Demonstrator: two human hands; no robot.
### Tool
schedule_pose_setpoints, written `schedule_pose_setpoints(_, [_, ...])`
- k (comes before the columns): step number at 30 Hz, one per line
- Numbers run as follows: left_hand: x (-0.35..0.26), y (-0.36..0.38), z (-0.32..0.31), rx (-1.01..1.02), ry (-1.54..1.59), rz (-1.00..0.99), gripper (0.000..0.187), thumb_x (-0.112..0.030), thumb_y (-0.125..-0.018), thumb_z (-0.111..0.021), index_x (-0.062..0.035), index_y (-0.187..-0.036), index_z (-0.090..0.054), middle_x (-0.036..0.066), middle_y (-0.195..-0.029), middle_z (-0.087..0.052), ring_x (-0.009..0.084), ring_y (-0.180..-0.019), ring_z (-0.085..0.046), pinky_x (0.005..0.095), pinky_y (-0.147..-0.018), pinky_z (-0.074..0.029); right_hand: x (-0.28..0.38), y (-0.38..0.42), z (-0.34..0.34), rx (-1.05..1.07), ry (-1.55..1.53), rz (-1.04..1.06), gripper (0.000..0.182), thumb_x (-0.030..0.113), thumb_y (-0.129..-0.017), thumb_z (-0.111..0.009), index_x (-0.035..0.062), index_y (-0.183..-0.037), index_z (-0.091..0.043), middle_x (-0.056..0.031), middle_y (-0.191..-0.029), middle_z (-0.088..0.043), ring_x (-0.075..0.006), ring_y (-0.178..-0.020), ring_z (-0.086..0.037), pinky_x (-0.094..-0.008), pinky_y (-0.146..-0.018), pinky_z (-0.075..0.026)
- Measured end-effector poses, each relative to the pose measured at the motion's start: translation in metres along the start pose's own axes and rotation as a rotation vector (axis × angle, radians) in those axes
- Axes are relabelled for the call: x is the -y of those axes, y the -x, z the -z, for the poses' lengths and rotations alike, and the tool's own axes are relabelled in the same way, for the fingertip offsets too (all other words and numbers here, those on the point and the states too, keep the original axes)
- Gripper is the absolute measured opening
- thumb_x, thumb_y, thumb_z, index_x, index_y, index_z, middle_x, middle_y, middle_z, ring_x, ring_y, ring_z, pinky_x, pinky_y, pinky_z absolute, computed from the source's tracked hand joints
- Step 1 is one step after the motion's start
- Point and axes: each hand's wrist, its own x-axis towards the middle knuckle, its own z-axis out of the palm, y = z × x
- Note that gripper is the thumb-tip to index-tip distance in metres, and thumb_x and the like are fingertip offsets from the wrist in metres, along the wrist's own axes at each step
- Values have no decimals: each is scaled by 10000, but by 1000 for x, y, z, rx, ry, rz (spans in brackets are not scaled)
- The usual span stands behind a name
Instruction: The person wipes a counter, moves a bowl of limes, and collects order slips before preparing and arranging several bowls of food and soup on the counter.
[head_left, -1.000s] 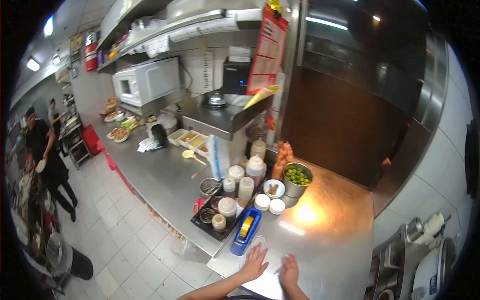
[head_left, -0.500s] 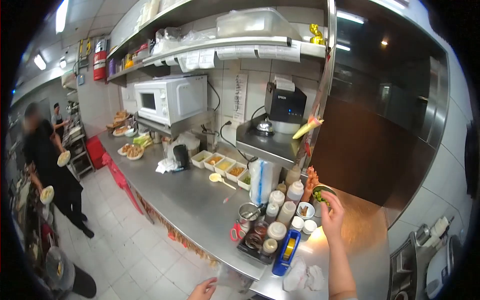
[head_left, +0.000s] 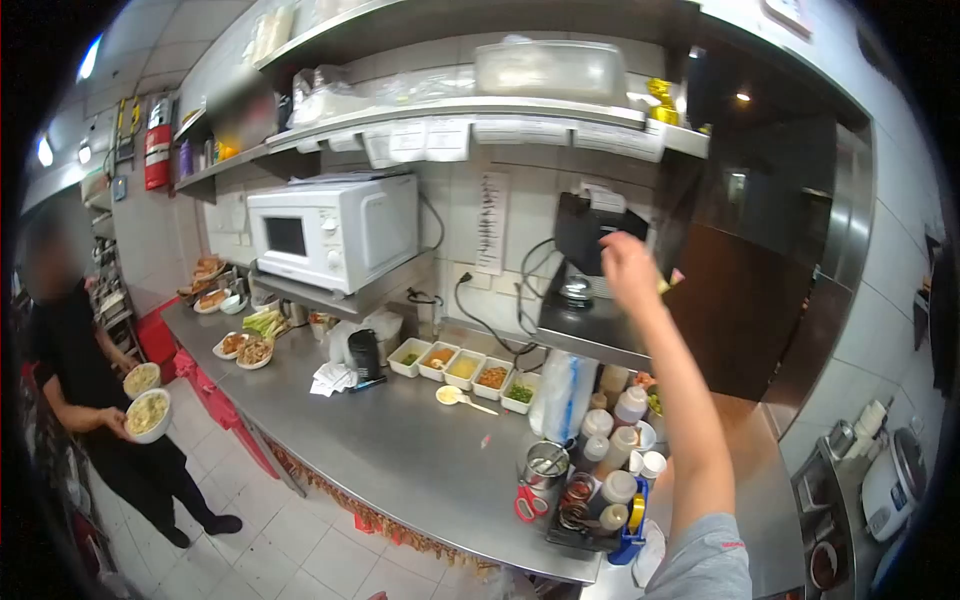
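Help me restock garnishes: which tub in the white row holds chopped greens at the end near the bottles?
The rightmost tub, beside the plastic bag; its neighbours hold orange and yellow fillings.

view: one head-worn fisheye camera, dark rim round the frame
facing: forward along the steel table (head_left: 400,450), toward the wall shelves at top
near: right hand (head_left: 628,270) raised at centre right, its arm running to the lower edge
far: microwave (head_left: 335,230) centre left, a co-worker at the left edge
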Motion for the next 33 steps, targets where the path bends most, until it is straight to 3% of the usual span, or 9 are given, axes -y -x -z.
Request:
schedule_pose_setpoints(5, [5,-38,18,80,-21,27,388,-130,-874,-513,-17,-1244,-468,156,-1151,-576,245,-1010,-585,330,-845,-462,-61,-59,-38,195,236,-452,403,321,-862,-477,12,-1112,-546,-240,-1132,-549,-394,-1029,-539,-455,-862,-436])
schedule_pose_setpoints(8, [21,-72,44,15,-84,-18,388,-167,-873,-503,-20,-1231,-478,189,-1163,-558,277,-1005,-589,340,-845,-469,-151,-78,-77,555,678,-323,464,393,-928,-318,97,-1264,-439,-224,-1290,-437,-404,-1177,-421,-486,-926,-380])
schedule_pose_setpoints(9, [16,-82,55,-23,-76,-30,391,-169,-867,-509,-18,-1226,-481,193,-1172,-552,286,-1007,-587,347,-851,-469,-143,-84,-81,352,399,-644,523,437,-916,-312,110,-1316,-389,-216,-1345,-377,-401,-1205,-397,-489,-976,-330])
schedule_pose_setpoints(12, [-11,-106,83,-116,-122,-17,399,-162,-859,-511,-11,-1227,-476,199,-1181,-545,300,-1007,-584,354,-866,-465,-316,-99,-137,183,371,-560,859,635,-853,-317,-12,-1399,-171,-203,-1447,-207,-332,-1340,-207,-402,-1082,-173])
schedule_pose_setpoints(15, [-16,-134,91,-188,-104,-29,402,-179,-886,-492,-30,-1257,-451,161,-1190,-550,258,-997,-595,354,-872,-458,-353,-110,-143,59,250,-335,663,453,-891,-441,21,-1371,-292,-137,-1419,-312,-270,-1286,-334,-362,-1052,-261])
schedule_pose_setpoints(17, [-28,-151,89,-101,-81,0,403,-184,-896,-480,-33,-1267,-439,161,-1192,-547,260,-1013,-586,348,-888,-449,-326,-119,-124,-11,-277,-228,506,77,-746,-658,-115,-1177,-475,-328,-1180,-490,-375,-1039,-532,-482,-858,-433])
schedule_pose_setpoints(23, [-81,-233,82,367,64,-194,418,-161,-917,-473,-57,-1313,-388,119,-1250,-510,215,-1102,-532,319,-944,-406,-181,-125,-82,-466,-511,-470,249,33,-758,-589,-72,-980,-546,-211,-984,-595,-274,-858,-586,-403,-721,-498])
schedule_pose_setpoints(27, [-159,-291,85,665,383,-467,501,-176,-920,-497,-82,-1374,-306,87,-1357,-400,194,-1181,-462,334,-967,-385,-145,-97,-71,329,-962,-405,541,280,-880,-524,9,-1324,-374,-132,-1346,-408,-211,-1212,-424,-311,-1008,-334])
schedule_pose_setpoints(33, [-257,-346,101,889,831,-710,910,-547,-792,-585,-113,-1432,-105,97,-1438,-256,219,-1298,-306,366,-1036,-289,113,-80,-99,908,-990,-371,316,54,-778,-558,9,-1089,-589,-49,-1002,-587,-124,-858,-559,-237,-736,-447])
